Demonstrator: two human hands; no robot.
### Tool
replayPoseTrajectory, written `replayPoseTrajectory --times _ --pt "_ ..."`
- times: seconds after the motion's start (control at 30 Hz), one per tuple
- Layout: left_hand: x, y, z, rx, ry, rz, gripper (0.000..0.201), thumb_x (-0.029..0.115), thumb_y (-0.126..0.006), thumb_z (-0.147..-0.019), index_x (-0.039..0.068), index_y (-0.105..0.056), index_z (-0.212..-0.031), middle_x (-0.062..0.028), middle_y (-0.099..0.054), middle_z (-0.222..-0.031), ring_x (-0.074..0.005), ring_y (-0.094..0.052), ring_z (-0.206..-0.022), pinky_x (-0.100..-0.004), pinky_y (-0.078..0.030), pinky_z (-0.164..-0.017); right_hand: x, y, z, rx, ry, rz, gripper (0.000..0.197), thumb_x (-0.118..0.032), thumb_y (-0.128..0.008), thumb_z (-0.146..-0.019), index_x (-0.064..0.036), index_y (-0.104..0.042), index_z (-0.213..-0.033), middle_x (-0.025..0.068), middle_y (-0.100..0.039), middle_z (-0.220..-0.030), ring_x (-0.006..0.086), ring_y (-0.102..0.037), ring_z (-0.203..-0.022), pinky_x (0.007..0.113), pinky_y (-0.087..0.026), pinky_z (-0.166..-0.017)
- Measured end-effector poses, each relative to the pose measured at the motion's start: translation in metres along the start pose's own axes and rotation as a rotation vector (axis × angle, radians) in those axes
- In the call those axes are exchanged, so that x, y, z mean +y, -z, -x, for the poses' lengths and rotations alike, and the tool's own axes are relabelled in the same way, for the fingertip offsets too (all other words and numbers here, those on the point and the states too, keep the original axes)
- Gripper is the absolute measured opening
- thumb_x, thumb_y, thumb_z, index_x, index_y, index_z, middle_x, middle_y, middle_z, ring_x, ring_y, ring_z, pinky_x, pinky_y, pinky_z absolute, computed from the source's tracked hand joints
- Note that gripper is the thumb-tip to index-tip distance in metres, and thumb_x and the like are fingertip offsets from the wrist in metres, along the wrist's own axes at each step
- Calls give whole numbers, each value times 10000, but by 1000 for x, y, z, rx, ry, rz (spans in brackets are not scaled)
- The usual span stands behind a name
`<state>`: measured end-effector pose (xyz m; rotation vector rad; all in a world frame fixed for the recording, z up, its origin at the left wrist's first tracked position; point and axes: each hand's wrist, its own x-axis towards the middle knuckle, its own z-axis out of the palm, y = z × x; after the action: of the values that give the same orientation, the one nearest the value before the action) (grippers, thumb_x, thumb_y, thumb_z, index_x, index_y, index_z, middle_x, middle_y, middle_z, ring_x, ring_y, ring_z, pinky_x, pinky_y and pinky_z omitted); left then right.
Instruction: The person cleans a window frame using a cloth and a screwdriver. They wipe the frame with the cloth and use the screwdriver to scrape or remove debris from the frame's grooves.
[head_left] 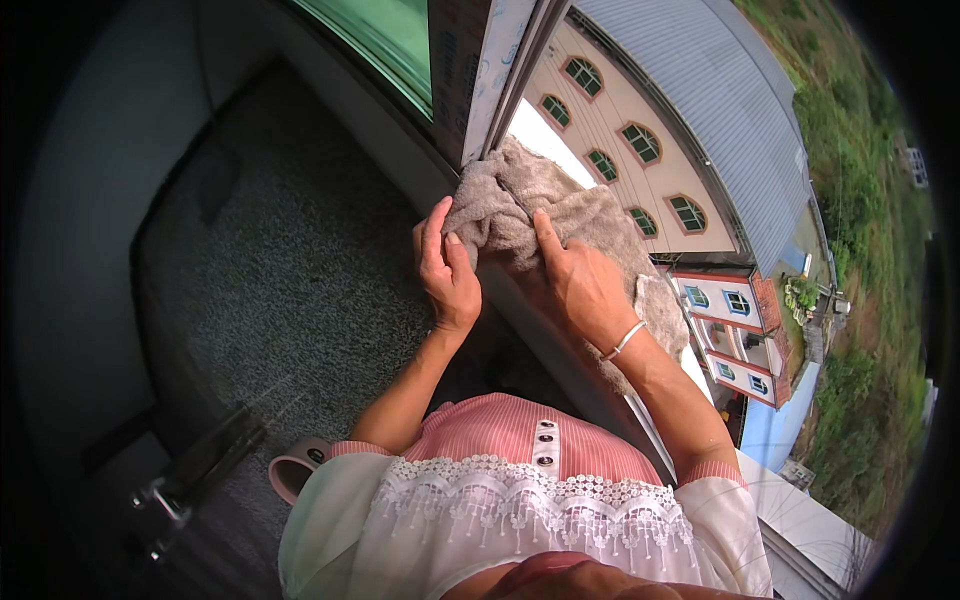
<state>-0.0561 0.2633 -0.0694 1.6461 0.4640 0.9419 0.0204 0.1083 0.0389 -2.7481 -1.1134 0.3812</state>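
Note:
A crumpled grey-brown cloth lies along the window sill, bunched up against the foot of the window frame. My left hand holds the cloth's bunched left end, its fingers and thumb closed at that edge. On top of the cloth, my right hand presses with the index finger stretched forward. Its other fingers are curled in against the cloth and partly hidden. A light bracelet circles my right wrist. The cloth covers most of the sill beneath it.
Greenish window glass stands beyond the frame. Right of the sill is a drop to the outdoors, with a cream building and a smaller red-trimmed one below. A dark speckled surface and a metal fitting lie at left.

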Motion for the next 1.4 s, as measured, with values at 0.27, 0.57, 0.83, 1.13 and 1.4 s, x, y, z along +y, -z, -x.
replayPoseTrajectory --times 0.27,0.57,0.83,1.13,1.4 --pt "57 -18 2 -401 -220 -394 236 105 -675 -926 10 -690 -1141 -158 -653 -903 -390 -677 -759 -452 -535 -623 -4 13 14 -38 16 144 528 -120 -560 -939 146 -470 -1386 209 -711 -740 345 -728 -682 449 -584 -604" --pt "92 -9 110 -996 -109 146 304 31 -657 -864 30 -701 -1165 -127 -617 -881 -297 -645 -671 -392 -519 -587 36 42 223 -245 -441 -423 593 -34 -593 -941 -23 -452 -1517 329 -701 -993 474 -706 -897 434 -560 -796" --pt "30 35 -36 -219 -106 -127 257 -12 -576 -885 27 -719 -1095 -94 -643 -950 -214 -620 -760 -321 -503 -647 12 52 158 -53 -143 -421 641 -10 -589 -939 -56 -411 -1553 297 -635 -834 479 -648 -821 498 -504 -759" --pt "19 20 -76 -163 -223 -172 263 86 -676 -932 11 -707 -1182 -131 -662 -1072 -293 -665 -980 -391 -534 -864 -36 43 -3 -29 194 12 602 -12 -523 -902 71 -419 -1489 226 -654 -790 424 -667 -766 490 -538 -692" --pt "44 -3 6 -424 -415 -289 305 4 -686 -851 -39 -697 -1154 -146 -606 -913 -333 -671 -749 -393 -555 -605 -26 31 63 -96 81 139 599 -74 -547 -931 57 -432 -1504 241 -672 -808 388 -694 -674 465 -570 -593"
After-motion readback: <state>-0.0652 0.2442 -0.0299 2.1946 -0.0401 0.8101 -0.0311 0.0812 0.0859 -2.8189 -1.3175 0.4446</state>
